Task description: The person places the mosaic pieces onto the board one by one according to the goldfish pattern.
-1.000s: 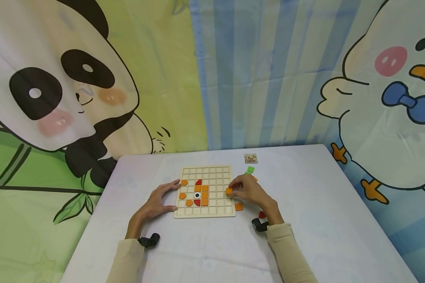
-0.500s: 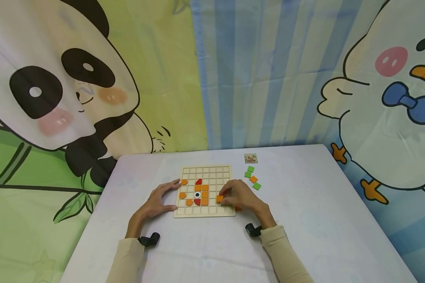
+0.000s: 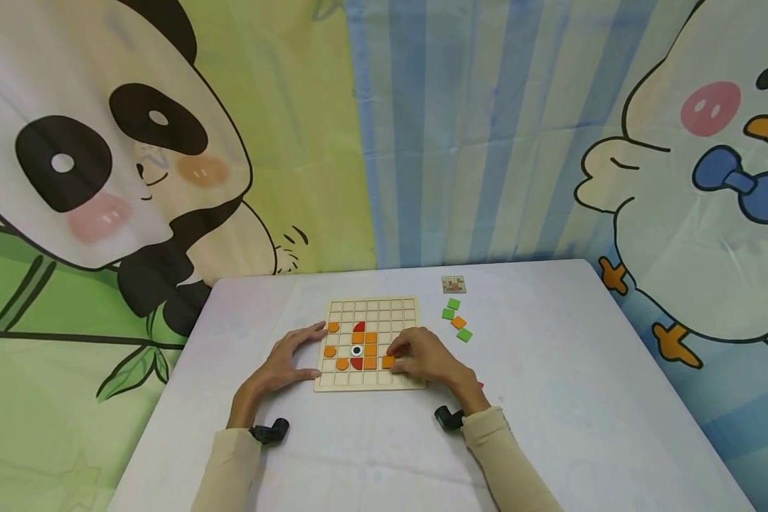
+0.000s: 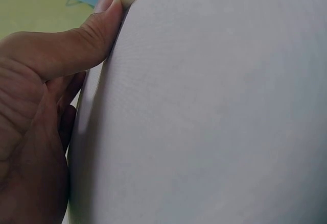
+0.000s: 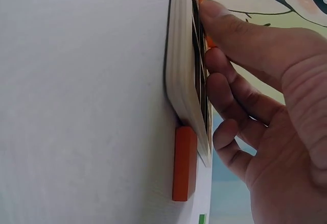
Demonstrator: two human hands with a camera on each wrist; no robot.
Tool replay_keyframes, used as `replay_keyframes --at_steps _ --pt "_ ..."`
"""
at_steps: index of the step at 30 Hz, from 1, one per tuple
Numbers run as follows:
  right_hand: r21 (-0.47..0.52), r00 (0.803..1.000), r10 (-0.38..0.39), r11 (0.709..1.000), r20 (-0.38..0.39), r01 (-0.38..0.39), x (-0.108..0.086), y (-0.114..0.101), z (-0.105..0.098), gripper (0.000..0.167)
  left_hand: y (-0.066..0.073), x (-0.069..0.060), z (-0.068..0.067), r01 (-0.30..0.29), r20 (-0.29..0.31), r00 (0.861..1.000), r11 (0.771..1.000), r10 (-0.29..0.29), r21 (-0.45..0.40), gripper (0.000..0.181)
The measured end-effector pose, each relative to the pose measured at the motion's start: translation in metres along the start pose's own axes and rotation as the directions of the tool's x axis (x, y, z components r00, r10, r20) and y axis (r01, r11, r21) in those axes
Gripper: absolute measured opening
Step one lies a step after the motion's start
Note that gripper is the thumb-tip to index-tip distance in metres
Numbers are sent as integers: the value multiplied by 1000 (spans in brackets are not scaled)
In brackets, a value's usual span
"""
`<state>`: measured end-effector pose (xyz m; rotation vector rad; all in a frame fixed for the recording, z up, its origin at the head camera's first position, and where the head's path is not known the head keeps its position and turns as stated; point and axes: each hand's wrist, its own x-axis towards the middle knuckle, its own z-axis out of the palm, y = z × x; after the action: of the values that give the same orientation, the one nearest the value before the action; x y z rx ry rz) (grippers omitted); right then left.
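Note:
A wooden grid board (image 3: 384, 313) lies on the table, with orange squares (image 3: 370, 338), orange rounds (image 3: 329, 351), red curved pieces (image 3: 359, 327) and a round eye piece (image 3: 357, 350) in its cells. My left hand (image 3: 284, 366) touches the board's left edge with thumb and fingers spread; in the left wrist view the thumb (image 4: 94, 38) presses that edge. Over the board's lower right part, my right hand (image 3: 430, 358) pinches an orange square (image 3: 388, 362) between thumb and fingers, just right of the lowest orange square in the block. The right wrist view shows that hand (image 5: 265, 91) beside the board's edge.
Green squares (image 3: 464, 334) and an orange square (image 3: 458, 322) lie right of the board, below a small patterned card (image 3: 453, 284). An orange piece (image 5: 184, 165) rests against the board's edge in the right wrist view. A red bit (image 3: 480, 385) shows behind the right wrist.
My right hand has moved left and slightly down across the board, carrying the orange square from the right edge towards the orange block. My left hand has stayed at the left edge.

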<state>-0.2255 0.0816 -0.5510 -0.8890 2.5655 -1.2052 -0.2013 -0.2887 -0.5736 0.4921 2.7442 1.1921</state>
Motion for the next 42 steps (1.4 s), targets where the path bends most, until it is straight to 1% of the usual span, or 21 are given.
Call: replay_keyframes --at_steps 5,7,14,22,27,30,34,36,42 --pt "-15 1000 7 1000 4 -6 -1 -3 -1 26 2 -1 0 19 5 1000 1000 -19 0 86" --pt "-25 1000 5 1000 4 -4 -1 -4 -1 25 2 -1 0 13 5 1000 1000 -13 3 87" --pt "-54 1000 -8 999 1 8 0 -8 -2 18 -3 1 -1 -70 -9 997 997 70 7 85" --pt "-81 1000 -12 997 9 13 4 -14 3 16 -4 1 -1 -63 -1 998 998 63 5 85" --pt "-104 1000 6 995 12 -4 6 -20 3 16 -4 1 -1 -57 -6 998 998 57 2 86" --pt "-108 1000 21 994 18 -19 6 -21 3 18 -4 0 0 -67 -14 998 998 67 6 85" --pt "-94 999 43 995 19 -41 5 -20 -1 24 -5 1 -1 -92 -19 996 996 92 -5 84" --pt "-93 999 46 995 14 -45 4 -18 -5 26 -5 1 0 -95 -16 995 995 95 -11 85" --pt "-109 999 41 993 3 -41 -2 -13 -25 31 -4 1 -3 -94 -14 995 996 94 -1 85"
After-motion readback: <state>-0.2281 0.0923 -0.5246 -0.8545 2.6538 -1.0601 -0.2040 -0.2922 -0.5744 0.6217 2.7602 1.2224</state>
